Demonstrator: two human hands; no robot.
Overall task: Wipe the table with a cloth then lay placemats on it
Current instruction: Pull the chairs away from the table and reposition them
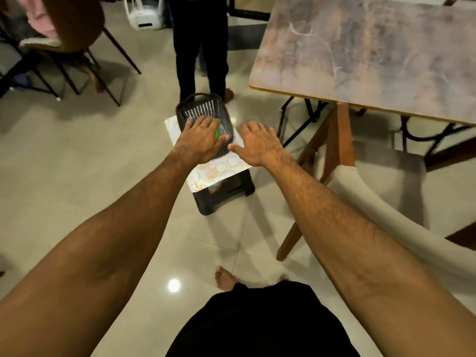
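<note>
Nearest us, 1 bare foot (225, 278) is standing on the tiles, both forearms lying stretched ahead. The left hand (201, 140) is hovering over the dark basket (203, 109), fingers straight and slightly apart, gripping nothing I can see. Just beside its thumb a green cloth (219, 132) is peeking out of the basket. That looks like the wiping cloth, and I judge this hand is lining up to take it first. The right hand (257, 145) is hanging just right of the basket, all 5 fingers splayed wide, perhaps to steady things. Beneath both sets of fingertips the patterned placemats (221, 166) are lying on a low stool (224, 194), parked for later. Well beyond the right fingers the marbled table (360, 55) is waiting. Past the left fingertips another person (201, 47) is standing.
</note>
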